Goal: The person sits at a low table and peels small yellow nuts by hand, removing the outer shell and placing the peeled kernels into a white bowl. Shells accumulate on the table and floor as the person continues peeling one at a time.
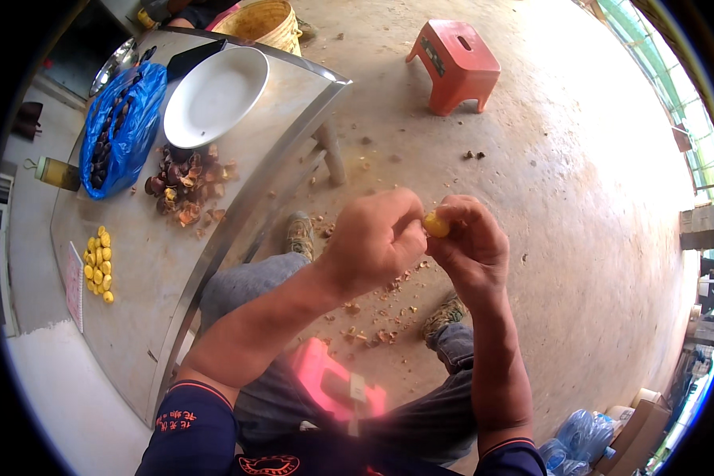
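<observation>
A yellow peeled chestnut (436,225) is between my two hands, raised over the floor in front of my knees. The fingers and thumb of my right hand (477,250) are curled round it. My left hand (377,236) is closed too, its thumb and forefinger pinched against the chestnut's left side; whatever lies between those fingertips is hidden. On the table to my left are a pile of brown chestnut shells (189,178) and a cluster of yellow peeled chestnuts (97,264). A blue plastic bag (139,127) there holds dark unpeeled chestnuts.
The metal-edged table (147,254) carries a white oval basin (214,97), a notebook (74,285) and a jar of yellowish liquid (58,173). A red stool (454,63) and a woven basket (263,24) stand farther off. Shell bits litter the floor around my shoes.
</observation>
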{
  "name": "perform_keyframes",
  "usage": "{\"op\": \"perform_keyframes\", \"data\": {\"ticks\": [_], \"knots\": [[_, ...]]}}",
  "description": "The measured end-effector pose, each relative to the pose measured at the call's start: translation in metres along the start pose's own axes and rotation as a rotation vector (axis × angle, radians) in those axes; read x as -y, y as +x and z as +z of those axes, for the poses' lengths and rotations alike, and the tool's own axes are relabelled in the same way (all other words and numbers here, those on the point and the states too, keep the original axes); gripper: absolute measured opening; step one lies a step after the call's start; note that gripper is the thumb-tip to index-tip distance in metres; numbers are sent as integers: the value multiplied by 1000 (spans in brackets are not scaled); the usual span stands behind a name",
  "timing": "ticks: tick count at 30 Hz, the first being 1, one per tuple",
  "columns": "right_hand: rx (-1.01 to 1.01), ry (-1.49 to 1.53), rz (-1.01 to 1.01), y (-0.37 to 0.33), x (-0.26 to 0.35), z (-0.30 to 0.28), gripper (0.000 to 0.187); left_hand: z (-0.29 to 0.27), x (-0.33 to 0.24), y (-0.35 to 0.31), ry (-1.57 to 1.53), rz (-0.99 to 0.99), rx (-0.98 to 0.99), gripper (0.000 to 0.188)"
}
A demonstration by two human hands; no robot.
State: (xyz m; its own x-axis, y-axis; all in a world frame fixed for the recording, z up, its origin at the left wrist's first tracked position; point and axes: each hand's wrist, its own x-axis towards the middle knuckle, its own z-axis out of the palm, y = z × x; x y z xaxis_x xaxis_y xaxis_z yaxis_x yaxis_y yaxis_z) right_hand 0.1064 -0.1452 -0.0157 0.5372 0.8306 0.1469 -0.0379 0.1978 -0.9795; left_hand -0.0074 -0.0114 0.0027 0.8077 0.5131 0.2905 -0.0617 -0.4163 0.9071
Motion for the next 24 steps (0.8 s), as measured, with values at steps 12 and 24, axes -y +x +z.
{"op": "perform_keyframes", "data": {"ticks": [12,24], "knots": [[-126,335,273,-1,16,3,33,-9,8,5,92,109,44,5],[-25,-97,128,-3,5,1,23,-2,11,1,236,77,124,16]]}}
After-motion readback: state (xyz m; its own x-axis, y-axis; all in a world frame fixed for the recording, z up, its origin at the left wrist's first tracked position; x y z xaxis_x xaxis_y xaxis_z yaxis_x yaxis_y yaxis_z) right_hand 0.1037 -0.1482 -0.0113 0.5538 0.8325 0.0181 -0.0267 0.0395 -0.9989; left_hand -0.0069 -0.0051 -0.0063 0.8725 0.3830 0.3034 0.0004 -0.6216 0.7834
